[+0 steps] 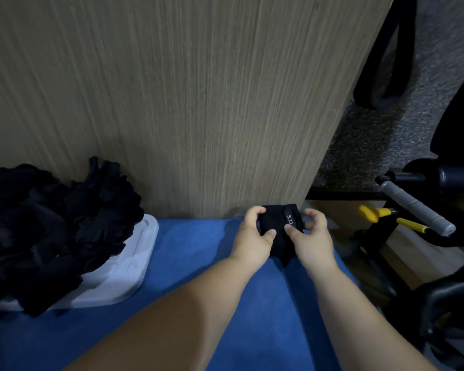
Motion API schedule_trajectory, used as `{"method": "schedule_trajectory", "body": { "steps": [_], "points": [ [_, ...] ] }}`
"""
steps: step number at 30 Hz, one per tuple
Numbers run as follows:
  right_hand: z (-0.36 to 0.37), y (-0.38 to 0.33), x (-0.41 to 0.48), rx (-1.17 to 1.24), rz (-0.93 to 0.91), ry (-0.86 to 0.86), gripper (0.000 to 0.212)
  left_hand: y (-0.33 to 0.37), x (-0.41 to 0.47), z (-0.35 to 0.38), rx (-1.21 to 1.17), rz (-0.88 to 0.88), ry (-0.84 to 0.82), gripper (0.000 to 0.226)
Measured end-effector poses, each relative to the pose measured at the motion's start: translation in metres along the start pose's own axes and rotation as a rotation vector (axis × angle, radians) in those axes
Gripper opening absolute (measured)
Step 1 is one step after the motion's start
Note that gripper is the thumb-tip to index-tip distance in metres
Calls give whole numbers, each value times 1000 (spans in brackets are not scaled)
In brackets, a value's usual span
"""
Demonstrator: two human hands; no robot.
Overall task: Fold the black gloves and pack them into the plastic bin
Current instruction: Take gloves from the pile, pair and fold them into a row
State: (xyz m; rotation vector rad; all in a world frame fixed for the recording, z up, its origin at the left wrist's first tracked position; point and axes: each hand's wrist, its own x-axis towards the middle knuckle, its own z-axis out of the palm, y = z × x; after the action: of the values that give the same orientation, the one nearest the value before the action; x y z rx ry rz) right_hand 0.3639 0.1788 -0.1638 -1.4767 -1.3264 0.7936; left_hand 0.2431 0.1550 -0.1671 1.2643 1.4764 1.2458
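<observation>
A folded black glove (276, 223) with a small white "5.11" tag sits at the far edge of the blue surface, held between both hands. My left hand (253, 234) grips its left side with thumb and curled fingers. My right hand (310, 234) pinches its right side, thumb on the tag. A heap of black gloves (56, 223) lies at the left on a white plastic piece (129, 266), either a lid or a bin; which it is cannot be told.
A blue cloth surface (198, 263) lies under my arms. A wood-grain panel (185, 103) stands upright just behind it. To the right are black metal frames (439, 303), a grey-wrapped handle (415, 207) and yellow-handled tools (373, 212) over a speckled floor.
</observation>
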Motion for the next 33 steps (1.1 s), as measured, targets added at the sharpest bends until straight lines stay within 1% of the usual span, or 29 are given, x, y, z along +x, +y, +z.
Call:
{"method": "schedule_trajectory", "body": {
  "steps": [2, 3, 5, 7, 10, 11, 14, 16, 18, 21, 24, 27, 33],
  "points": [
    [0, 4, 9, -15, -15, -8, 48, -3, 9, 3, 127, 49, 10, 40],
    [0, 7, 13, -33, -24, -15, 49, -6, 14, 5, 226, 87, 17, 38],
    [2, 11, 19, -84, -41, -36, 48, -12, 21, 8, 476, 190, 42, 37],
    [5, 16, 23, -150, -72, -36, 45, -16, 26, 10, 625, 295, 42, 38],
    [8, 25, 25, -432, -155, 2, 40, -18, 34, 13, 725, 342, -58, 42],
    [7, 26, 25, -468, -161, 18, 39, -18, 35, 14, 749, 335, -93, 43],
    [5, 28, 27, -437, -220, 19, 39, -18, 38, 16, 801, 280, -170, 46],
    [5, 31, 29, -438, -250, -26, 38, -19, 39, 16, 847, 244, -206, 48],
    [4, 33, 29, -468, -221, -94, 38, -19, 43, 17, 878, 214, -229, 49],
    [3, 34, 28, -584, -182, -204, 45, -21, 47, 16, 900, 200, -234, 49],
    [4, 31, 28, -677, -151, -243, 50, -23, 50, 17, 913, 186, -233, 50],
    [7, 30, 29, -734, -139, -248, 51, -23, 51, 18, 931, 170, -224, 50],
    [7, 29, 28, -715, -165, -203, 49, -24, 49, 18, 911, 186, -186, 50]
  ]
}}
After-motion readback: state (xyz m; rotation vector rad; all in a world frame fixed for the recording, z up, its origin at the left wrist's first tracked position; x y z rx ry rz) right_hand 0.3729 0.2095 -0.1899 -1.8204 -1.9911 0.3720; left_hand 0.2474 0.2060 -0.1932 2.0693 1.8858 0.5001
